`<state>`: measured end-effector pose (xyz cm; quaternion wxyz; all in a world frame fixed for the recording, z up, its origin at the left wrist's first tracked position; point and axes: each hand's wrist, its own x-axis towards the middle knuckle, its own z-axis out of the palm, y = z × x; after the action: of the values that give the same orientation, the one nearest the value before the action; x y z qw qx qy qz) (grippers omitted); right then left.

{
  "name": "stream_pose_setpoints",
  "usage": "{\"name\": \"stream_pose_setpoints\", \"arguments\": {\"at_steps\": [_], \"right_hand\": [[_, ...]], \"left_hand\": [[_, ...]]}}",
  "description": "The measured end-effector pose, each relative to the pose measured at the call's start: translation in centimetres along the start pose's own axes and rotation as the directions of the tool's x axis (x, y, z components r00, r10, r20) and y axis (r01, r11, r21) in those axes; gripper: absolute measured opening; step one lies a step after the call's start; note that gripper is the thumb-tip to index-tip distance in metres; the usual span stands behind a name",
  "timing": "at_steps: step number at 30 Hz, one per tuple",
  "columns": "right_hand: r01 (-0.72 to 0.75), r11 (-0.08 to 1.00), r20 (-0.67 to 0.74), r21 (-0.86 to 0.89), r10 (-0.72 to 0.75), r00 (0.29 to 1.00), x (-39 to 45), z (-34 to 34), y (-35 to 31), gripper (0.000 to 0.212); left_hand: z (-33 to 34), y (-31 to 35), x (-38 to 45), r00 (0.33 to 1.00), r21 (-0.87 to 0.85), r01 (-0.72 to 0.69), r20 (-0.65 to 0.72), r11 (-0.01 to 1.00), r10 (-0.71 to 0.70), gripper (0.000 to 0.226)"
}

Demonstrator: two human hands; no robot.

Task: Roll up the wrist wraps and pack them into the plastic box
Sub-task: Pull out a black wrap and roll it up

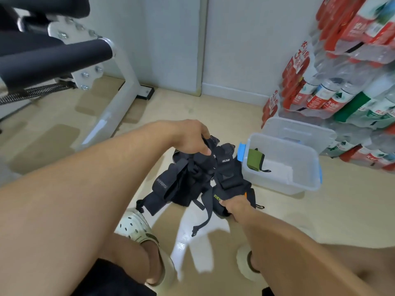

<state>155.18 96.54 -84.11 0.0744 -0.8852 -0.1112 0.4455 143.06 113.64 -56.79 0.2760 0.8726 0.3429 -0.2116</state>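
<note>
While our left hand (190,137) clamps its fingers on the top of the black wraps (192,178) above the floor (277,210), we read "BOHEERSI" in white on one and "XUEY" in yellow-green where our right hand (234,205) grips the lower end. Just right of the wraps, the clear box (299,178) with blue clips holds one rolled green wrap (254,160), its lid (299,130) behind it.

Both the left hand (192,138) and right hand (236,205) grip black wrist wraps (192,180) beside the plastic box (299,178).
</note>
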Motion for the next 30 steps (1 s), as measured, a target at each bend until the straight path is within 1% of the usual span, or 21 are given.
{"name": "stream_pose_setpoints", "arguments": {"at_steps": [2,4,6,8,11,13,15,18,20,21,22,24,26,27,28,30], "right_hand": [[0.069,0.996,-0.016,0.057,-0.069,0.998,0.0,-0.1,-0.9,0.052],[0.166,0.986,-0.059,-0.001,-0.166,0.984,-0.7,-0.2,-1.8,0.034],[0.287,0.958,-0.106,-0.025,-0.288,0.952,-1.3,-0.5,-3.0,0.017],[0.397,0.918,-0.13,0.012,-0.392,0.911,-2.6,-2.1,-4.3,0.022],[0.541,0.841,-0.132,-0.014,-0.538,0.833,-5.3,-7.3,-6.8,0.029],[0.585,0.811,-0.103,0.026,-0.579,0.808,-7.3,-11.8,-8.7,0.026],[0.606,0.786,-0.061,0.124,-0.603,0.795,-9.8,-16.0,-10.2,0.021],[0.642,0.731,-0.007,0.232,-0.659,0.752,-14.3,-20.9,-11.6,0.015],[0.674,0.682,0.013,0.283,-0.706,0.709,-17.5,-22.9,-12.3,0.011],[0.688,0.656,0.011,0.311,-0.726,0.687,-18.7,-23.6,-12.4,0.011],[0.699,0.628,0.001,0.342,-0.744,0.668,-19.9,-24.0,-12.5,0.011],[0.716,0.574,-0.03,0.397,-0.771,0.636,-21.2,-23.9,-12.3,0.007],[0.73,0.516,-0.077,0.449,-0.791,0.606,-21.5,-23.1,-12.0,0.004],[0.731,0.494,-0.094,0.47,-0.796,0.598,-21.4,-22.6,-11.9,0.004],[0.727,0.487,-0.096,0.484,-0.796,0.598,-21.1,-22.1,-11.9,0.004],[0.717,0.5,-0.078,0.486,-0.792,0.605,-20.6,-21.5,-12.0,0.004]], "left_hand": [[-0.5,-0.3,-0.2,1.0,-0.03,0.008,0.002,1.0,-0.008,0.058],[-0.9,-0.6,-0.5,1.0,-0.043,0.014,0.0,0.999,-0.014,0.058],[-1.2,-0.8,-0.8,1.0,-0.06,0.025,-0.008,0.998,-0.025,0.058],[-1.3,-0.9,-1.1,0.999,-0.093,0.037,-0.016,0.995,-0.039,0.059],[-1.1,-0.8,-1.5,0.998,-0.162,0.035,-0.055,0.986,-0.044,0.06],[-1.0,-0.4,-1.8,0.993,-0.198,0.026,-0.108,0.98,-0.048,0.063],[-1.2,0.0,-2.3,0.984,-0.255,0.018,-0.168,0.967,-0.062,0.073],[-1.4,0.6,-3.1,0.966,-0.406,0.0,-0.237,0.914,-0.105,0.087],[-1.3,1.0,-3.3,0.96,-0.504,-0.02,-0.251,0.863,-0.124,0.093],[-1.2,1.3,-3.5,0.962,-0.572,-0.035,-0.243,0.819,-0.128,0.093],[-1.1,1.6,-3.5,0.965,-0.654,-0.051,-0.226,0.755,-0.13,0.091],[-1.2,2.2,-3.5,0.965,-0.809,-0.114,-0.227,0.577,-0.128,0.082],[-1.5,2.6,-3.7,0.938,-0.896,-0.215,-0.3,0.389,-0.173,0.075],[-1.7,2.8,-3.8,0.914,-0.904,-0.266,-0.347,0.336,-0.211,0.074],[-1.8,2.8,-3.9,0.888,-0.895,-0.302,-0.39,0.328,-0.245,0.072],[-1.9,2.8,-3.9,0.848,-0.865,-0.331,-0.448,0.376,-0.284,0.07]]}}
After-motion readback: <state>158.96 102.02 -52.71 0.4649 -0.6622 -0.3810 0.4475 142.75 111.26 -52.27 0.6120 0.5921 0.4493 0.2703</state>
